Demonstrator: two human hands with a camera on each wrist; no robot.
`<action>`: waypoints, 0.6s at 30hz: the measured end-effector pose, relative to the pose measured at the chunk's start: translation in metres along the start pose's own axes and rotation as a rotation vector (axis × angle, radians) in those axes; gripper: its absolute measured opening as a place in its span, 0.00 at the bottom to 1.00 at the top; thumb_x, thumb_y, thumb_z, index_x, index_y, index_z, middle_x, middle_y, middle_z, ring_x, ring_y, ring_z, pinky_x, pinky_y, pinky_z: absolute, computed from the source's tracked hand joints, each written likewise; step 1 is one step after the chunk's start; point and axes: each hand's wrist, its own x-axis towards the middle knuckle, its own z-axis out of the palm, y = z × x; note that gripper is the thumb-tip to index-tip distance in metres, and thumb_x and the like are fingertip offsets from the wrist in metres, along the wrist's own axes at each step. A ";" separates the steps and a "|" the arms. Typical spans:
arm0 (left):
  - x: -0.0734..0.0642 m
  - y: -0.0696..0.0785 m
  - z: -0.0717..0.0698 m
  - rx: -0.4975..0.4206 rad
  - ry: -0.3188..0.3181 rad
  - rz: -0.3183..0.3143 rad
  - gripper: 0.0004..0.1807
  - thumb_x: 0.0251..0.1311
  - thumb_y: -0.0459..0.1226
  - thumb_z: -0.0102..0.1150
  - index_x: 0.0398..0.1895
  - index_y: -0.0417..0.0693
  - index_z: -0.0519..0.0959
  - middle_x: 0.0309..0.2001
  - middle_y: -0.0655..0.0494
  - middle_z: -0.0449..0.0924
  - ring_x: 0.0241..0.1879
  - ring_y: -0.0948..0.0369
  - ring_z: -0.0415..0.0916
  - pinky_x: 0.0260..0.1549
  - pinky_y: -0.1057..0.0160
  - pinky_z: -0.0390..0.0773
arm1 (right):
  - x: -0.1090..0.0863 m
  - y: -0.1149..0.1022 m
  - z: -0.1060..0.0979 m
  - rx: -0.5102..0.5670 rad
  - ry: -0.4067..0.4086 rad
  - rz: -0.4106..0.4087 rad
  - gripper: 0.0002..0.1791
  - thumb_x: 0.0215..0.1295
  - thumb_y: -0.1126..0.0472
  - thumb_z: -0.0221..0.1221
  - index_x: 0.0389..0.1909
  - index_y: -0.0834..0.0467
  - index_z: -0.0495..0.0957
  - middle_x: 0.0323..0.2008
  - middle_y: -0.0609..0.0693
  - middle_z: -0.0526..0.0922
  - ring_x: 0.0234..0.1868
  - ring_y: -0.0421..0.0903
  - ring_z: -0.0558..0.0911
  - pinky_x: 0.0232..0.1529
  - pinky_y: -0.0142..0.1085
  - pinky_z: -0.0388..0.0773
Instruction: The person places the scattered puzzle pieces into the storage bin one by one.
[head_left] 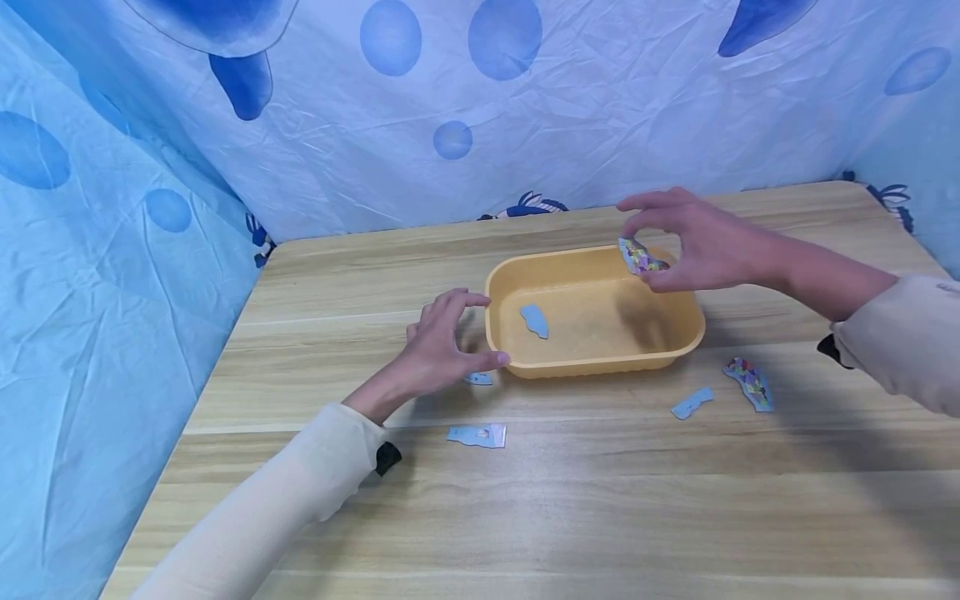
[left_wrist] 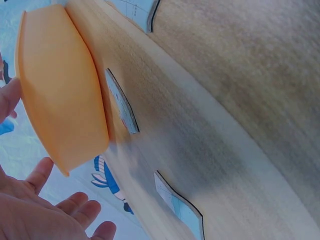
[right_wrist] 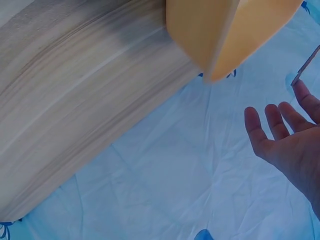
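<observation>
In the head view my right hand point(head_left: 708, 242) pinches a puzzle piece point(head_left: 641, 258) with a colourful pattern between thumb and index finger, above the right part of a yellow plastic basin point(head_left: 592, 367). The right wrist view catches only an edge of that piece point(right_wrist: 306, 65). My left hand point(head_left: 438, 346) touches the left end of the basin's rim with thumb and index fingertip, the fingers spread. Inside the basin lies one light-blue piece point(head_left: 535, 320). Close by the left hand, another piece point(left_wrist: 122, 102) lies on the table beside the basin, partly hidden in the head view.
On the wooden table point(head_left: 570, 517) lie more pieces: a pale-blue one point(head_left: 477, 435) in front of the left hand, a small blue one point(head_left: 692, 402) and a colourful one point(head_left: 748, 384) at the right. A blue patterned cloth point(head_left: 337, 142) hangs behind the table.
</observation>
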 end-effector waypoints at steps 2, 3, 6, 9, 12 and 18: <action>0.000 0.000 0.000 0.000 -0.001 -0.004 0.42 0.48 0.56 0.70 0.66 0.61 0.63 0.74 0.54 0.47 0.72 0.53 0.41 0.60 0.42 0.44 | 0.003 -0.001 0.002 -0.001 -0.012 0.002 0.21 0.44 0.64 0.69 0.43 0.58 0.78 0.64 0.58 0.69 0.64 0.64 0.62 0.56 0.57 0.61; 0.000 0.000 0.000 0.000 -0.001 -0.006 0.42 0.47 0.56 0.70 0.66 0.61 0.63 0.74 0.54 0.47 0.72 0.53 0.41 0.60 0.42 0.44 | 0.004 -0.002 0.003 -0.001 -0.021 0.003 0.21 0.45 0.64 0.69 0.43 0.58 0.79 0.64 0.58 0.69 0.65 0.64 0.62 0.56 0.57 0.61; 0.000 0.001 0.000 0.000 0.000 -0.007 0.42 0.48 0.55 0.70 0.66 0.61 0.63 0.74 0.54 0.47 0.72 0.53 0.41 0.60 0.42 0.44 | 0.009 -0.004 0.006 0.001 -0.052 0.011 0.20 0.47 0.63 0.68 0.44 0.59 0.78 0.65 0.58 0.68 0.66 0.64 0.61 0.57 0.58 0.61; 0.000 0.001 0.000 -0.001 -0.001 -0.007 0.42 0.48 0.55 0.70 0.66 0.61 0.63 0.75 0.54 0.47 0.72 0.53 0.41 0.60 0.42 0.44 | 0.014 -0.006 0.009 0.005 -0.078 0.020 0.21 0.48 0.63 0.67 0.46 0.60 0.78 0.65 0.58 0.67 0.67 0.63 0.60 0.58 0.58 0.61; -0.001 0.001 0.000 -0.002 -0.002 -0.006 0.42 0.48 0.56 0.70 0.66 0.61 0.63 0.75 0.54 0.47 0.72 0.53 0.41 0.60 0.42 0.44 | 0.019 -0.009 0.013 0.011 -0.093 0.017 0.21 0.48 0.64 0.67 0.46 0.60 0.78 0.66 0.58 0.67 0.67 0.62 0.60 0.58 0.57 0.62; 0.000 0.001 0.000 -0.002 -0.002 -0.007 0.42 0.47 0.56 0.70 0.66 0.61 0.63 0.75 0.54 0.47 0.72 0.53 0.41 0.60 0.42 0.44 | 0.026 -0.014 0.021 0.019 -0.114 -0.015 0.20 0.46 0.64 0.66 0.45 0.59 0.78 0.64 0.59 0.68 0.66 0.62 0.61 0.58 0.57 0.63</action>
